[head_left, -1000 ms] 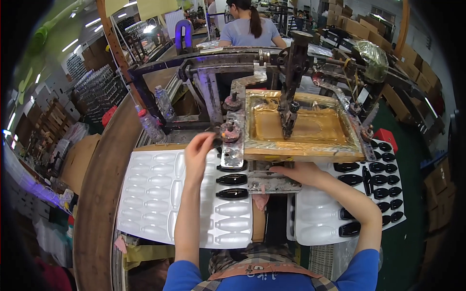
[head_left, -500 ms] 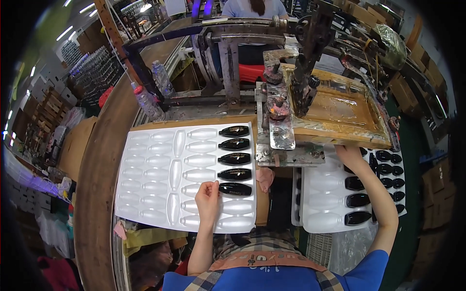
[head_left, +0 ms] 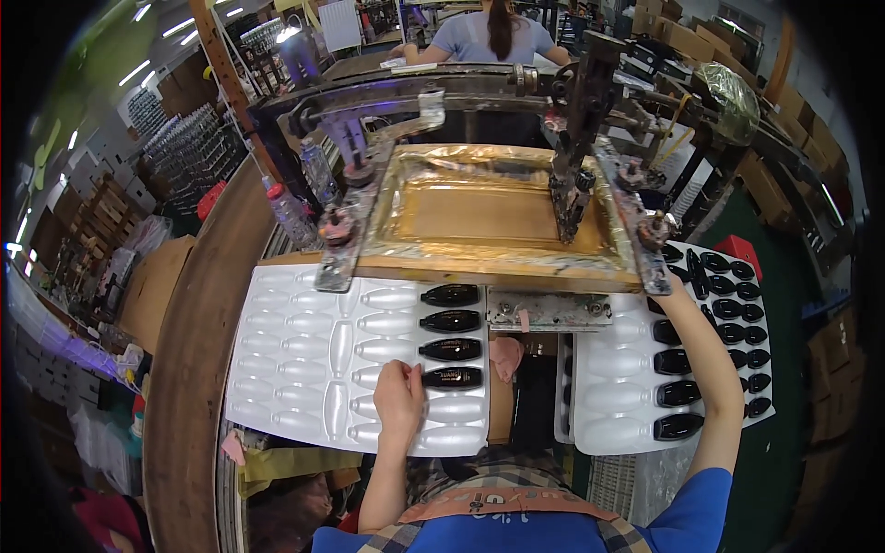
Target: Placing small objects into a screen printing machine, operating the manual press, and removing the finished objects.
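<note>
My left hand (head_left: 399, 402) has its fingers closed at the left end of the lowest black bottle (head_left: 452, 378) in the left white moulded tray (head_left: 241, 341); what is between the fingers, if anything, is hidden. Several black bottles with gold print fill that tray's right column. My right hand (head_left: 675, 297) reaches to the right tray (head_left: 599, 442) of black bottles, fingers hidden beside the press's metal bracket. A wooden-edged screen frame (head_left: 498, 272) on a printing press hangs over the trays' far edges, above a metal plate (head_left: 544, 313) with a pink cloth (head_left: 505, 358) below.
A co-worker (head_left: 489, 37) in a light top works beyond the press bars (head_left: 470, 78). Plastic bottles (head_left: 293, 214) stand at back left beside a brown bench (head_left: 180, 387). A red box (head_left: 739, 251) and stacked cartons (head_left: 830, 369) are on the right.
The screen frame has swung left over the metal plate and trays. My left hand came down from the press to the bottle column; my right hand moved rightward from the plate to the right tray.
</note>
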`<state>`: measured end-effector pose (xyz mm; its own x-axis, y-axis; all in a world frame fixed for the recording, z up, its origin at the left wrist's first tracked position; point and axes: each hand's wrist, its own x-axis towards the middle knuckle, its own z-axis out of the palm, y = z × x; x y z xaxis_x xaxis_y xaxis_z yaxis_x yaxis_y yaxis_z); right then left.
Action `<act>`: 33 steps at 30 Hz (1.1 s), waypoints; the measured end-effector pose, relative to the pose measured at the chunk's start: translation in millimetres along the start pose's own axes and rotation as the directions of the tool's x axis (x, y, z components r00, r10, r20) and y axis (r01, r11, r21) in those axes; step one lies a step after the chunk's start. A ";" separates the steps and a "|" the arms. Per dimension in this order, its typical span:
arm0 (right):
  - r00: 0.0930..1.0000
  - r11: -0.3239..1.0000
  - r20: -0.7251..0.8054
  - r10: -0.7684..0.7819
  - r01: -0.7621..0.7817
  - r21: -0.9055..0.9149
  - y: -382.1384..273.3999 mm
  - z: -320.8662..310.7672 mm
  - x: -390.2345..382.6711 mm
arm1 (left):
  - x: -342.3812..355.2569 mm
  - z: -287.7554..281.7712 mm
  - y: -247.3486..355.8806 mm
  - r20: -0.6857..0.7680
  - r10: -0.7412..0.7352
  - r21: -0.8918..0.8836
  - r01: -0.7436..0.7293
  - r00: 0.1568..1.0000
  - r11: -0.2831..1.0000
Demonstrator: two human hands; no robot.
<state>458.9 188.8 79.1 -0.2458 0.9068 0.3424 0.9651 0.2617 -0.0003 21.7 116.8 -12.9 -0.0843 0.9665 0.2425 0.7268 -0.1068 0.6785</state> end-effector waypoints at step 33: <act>0.984 0.811 0.177 0.005 -0.107 0.575 -150.4 -39.0 9.7 | 194.4 -15.8 -46.2 0.134 0.100 -0.691 0.021 0.986 0.722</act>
<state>314.9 145.3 119.1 -0.2529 0.9522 0.1710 0.7578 0.3049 -0.5769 -39.1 306.0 13.8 0.0814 0.9734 0.2140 0.0517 -0.2185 0.9745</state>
